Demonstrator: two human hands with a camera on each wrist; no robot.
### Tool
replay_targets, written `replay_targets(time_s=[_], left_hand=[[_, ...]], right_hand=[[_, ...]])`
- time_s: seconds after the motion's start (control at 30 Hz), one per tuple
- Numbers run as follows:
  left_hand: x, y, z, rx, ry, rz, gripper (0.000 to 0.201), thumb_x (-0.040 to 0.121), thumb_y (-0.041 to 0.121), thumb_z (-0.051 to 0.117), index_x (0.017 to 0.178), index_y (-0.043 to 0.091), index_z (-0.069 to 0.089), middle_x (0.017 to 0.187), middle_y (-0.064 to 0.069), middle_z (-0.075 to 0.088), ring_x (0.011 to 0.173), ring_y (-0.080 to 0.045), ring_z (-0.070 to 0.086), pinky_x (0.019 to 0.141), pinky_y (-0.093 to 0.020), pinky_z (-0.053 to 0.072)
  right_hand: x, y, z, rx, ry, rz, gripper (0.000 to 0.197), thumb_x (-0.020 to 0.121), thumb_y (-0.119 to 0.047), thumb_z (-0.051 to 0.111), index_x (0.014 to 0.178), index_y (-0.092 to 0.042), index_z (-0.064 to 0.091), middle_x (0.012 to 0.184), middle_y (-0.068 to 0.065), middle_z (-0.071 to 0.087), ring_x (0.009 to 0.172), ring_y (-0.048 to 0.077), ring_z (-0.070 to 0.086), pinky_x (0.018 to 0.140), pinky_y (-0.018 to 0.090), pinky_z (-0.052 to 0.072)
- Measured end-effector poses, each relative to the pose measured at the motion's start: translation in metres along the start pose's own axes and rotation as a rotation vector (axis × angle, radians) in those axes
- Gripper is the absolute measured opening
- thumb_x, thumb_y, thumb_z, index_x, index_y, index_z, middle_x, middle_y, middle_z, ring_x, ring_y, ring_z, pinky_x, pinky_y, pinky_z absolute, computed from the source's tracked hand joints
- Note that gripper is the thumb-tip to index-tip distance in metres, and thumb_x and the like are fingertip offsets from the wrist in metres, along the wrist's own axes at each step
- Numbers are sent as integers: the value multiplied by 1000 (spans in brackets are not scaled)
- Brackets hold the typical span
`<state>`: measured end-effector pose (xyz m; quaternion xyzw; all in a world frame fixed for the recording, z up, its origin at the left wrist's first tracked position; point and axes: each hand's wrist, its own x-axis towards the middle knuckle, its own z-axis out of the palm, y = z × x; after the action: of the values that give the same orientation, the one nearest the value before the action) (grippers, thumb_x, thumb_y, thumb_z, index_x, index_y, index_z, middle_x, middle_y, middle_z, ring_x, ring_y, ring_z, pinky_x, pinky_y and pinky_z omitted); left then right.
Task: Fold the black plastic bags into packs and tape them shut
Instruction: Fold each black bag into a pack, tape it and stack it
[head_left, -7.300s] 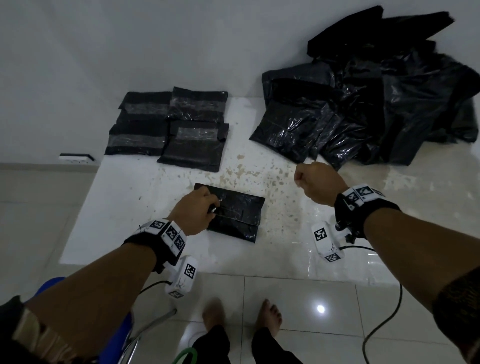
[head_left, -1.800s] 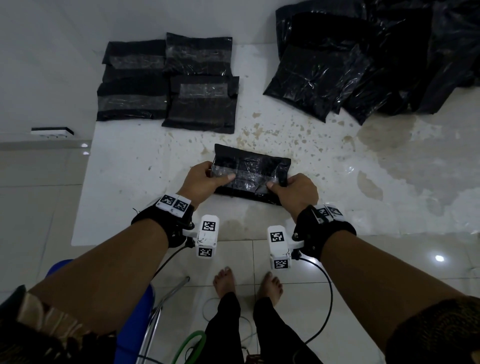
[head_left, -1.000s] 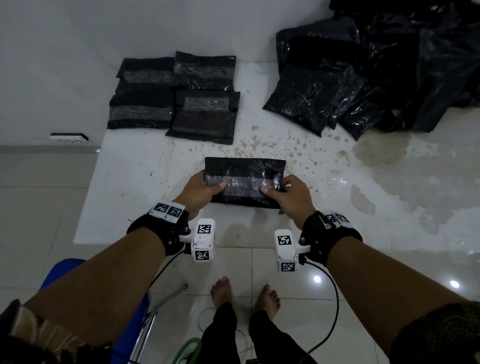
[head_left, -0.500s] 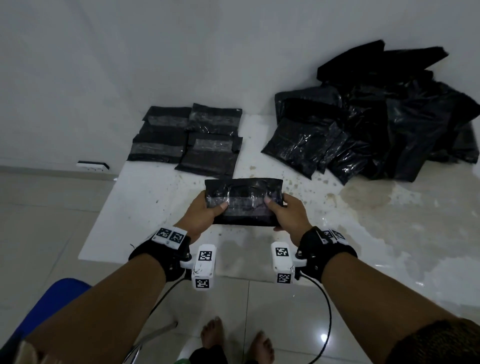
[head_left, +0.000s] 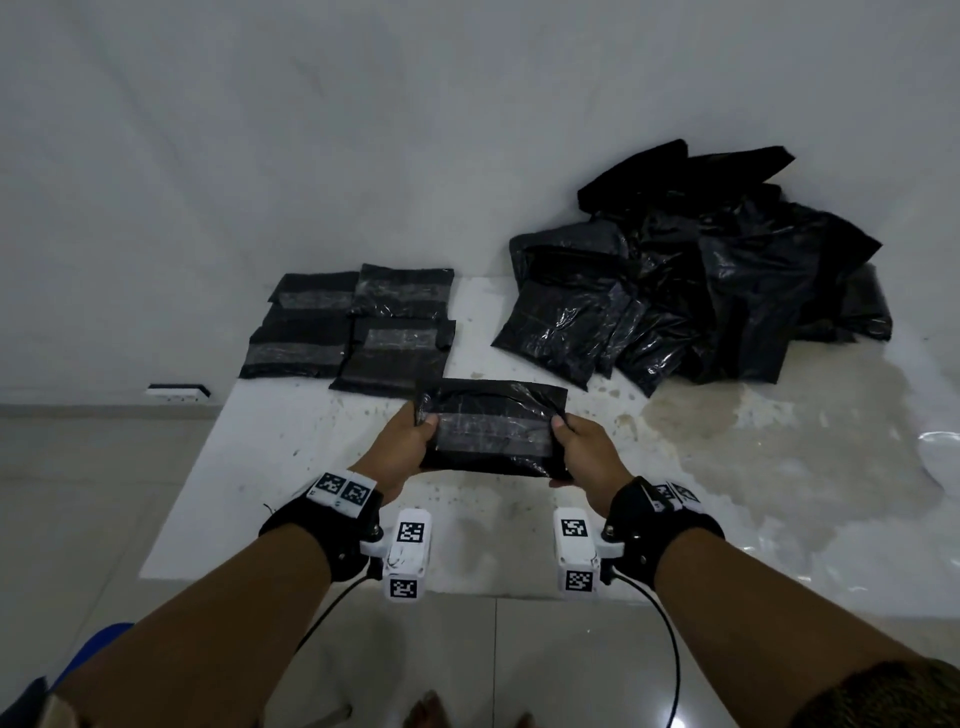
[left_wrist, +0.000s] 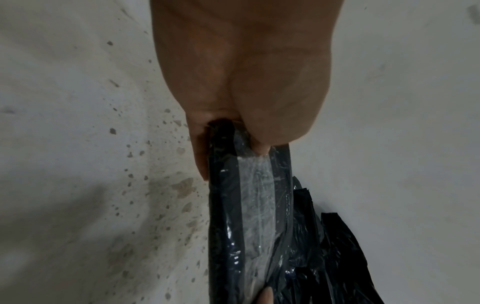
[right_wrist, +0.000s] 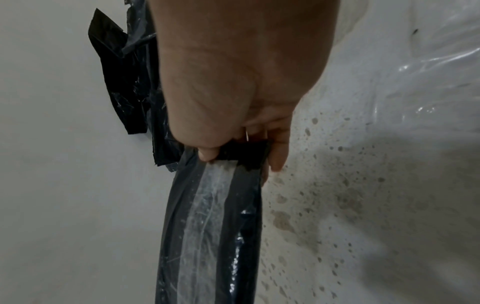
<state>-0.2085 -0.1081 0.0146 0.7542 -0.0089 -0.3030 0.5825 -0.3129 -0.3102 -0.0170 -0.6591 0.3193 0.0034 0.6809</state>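
1. Table (head_left: 270, 493): white, stained top, wall right behind it. Near edge runs just under the wrists, left edge well left of the left hand. Bare room sits front-centre and front-right; a shiny wet-looking patch lies far right.
2. Pile (head_left: 717, 291): loose black bags heaped back-right against the wall, crumpled and glossy. Likely light, floppy and slippery; each will need flattening before folding.
3. Stack (head_left: 358, 332): 4 taped packs back-left, overlapping each other, flat. Open table in front of and right of it looks like the likely drop spot for 1 more.
4. Pack (head_left: 491, 428): held in the air above the table's front-centre, between both hands, broad face toward the head camera. Clear tape strip runs end to end across its middle. Judged light, soft and bendy, with a slick film surface; best taken by the short ends, as now.
5. Left hand (head_left: 402, 441): grasps the pack's left end, thumb on the taped face, fingers behind.
6. Right hand (head_left: 584, 449): grasps the right end the same way, thumb at the tape's end.
7. Risk: slick plastic may slide in a loose pinch; the pile's near corner lies close to the carry path.
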Motion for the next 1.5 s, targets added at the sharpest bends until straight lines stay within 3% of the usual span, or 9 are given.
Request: replay_targets(time_s=[0.2,0.33,0.47,0.63,0.8,0.93,1.17,1.33,1.5], left_hand=[[7,1,0,23,5,-1,27,106,16,38,129,18,51,123,-6,64,111,-25,62,95,-45,53],[17,-7,-13,24,31,-23,24,106,17,38,125,15,53,123,-8,64,109,-25,63,96,-48,52],[31,-9,-29,-52,56,-39,27,106,16,36,130,13,50,123,-8,61,105,-23,61,92,-46,53],[55,-3,-63,-123,66,-38,27,106,16,39,128,5,50,125,-14,61,110,-29,62,86,-43,56],[84,6,-129,-229,123,-28,34,102,29,49,126,5,51,125,-15,61,108,-30,64,73,-37,59],[104,2,-197,-229,174,-72,39,100,40,49,129,14,50,118,-8,65,100,-32,69,77,-37,59],[135,-28,-294,-189,304,-141,33,97,24,59,125,7,53,103,-11,69,81,-25,69,71,-32,54],[149,-45,-324,-145,308,-140,26,98,20,58,120,5,55,100,-10,69,77,-21,69,72,-31,54],[157,-54,-338,-132,274,-136,18,98,18,57,115,10,58,99,-7,70,79,-19,69,73,-30,55]], right_hand=[[1,11,2,76,-2,95,32,107,-30,39,104,-14,66,108,15,63,91,34,62,49,28,53],[5,5,16,110,-9,126,33,107,-33,39,101,-15,66,107,13,64,87,28,62,50,30,54],[12,-3,33,176,-120,152,35,96,-47,57,111,-16,64,103,7,72,84,30,72,62,34,56],[35,-16,78,236,-186,113,26,89,-19,73,112,-11,66,108,13,73,91,31,73,70,35,60],[83,-40,146,317,-169,141,25,90,-7,68,114,-9,61,104,10,71,87,27,71,62,28,58],[140,-65,213,331,-138,147,25,89,-7,70,113,-5,61,106,11,70,91,28,70,62,29,59],[238,-123,326,262,-53,85,29,92,-8,68,116,6,58,94,15,66,69,22,67,49,24,55],[290,-146,371,171,-23,53,18,94,-11,65,107,0,61,98,12,66,73,20,66,47,22,53],[323,-151,397,-39,12,64,30,91,-19,70,110,4,62,98,13,69,61,13,67,43,20,49]])
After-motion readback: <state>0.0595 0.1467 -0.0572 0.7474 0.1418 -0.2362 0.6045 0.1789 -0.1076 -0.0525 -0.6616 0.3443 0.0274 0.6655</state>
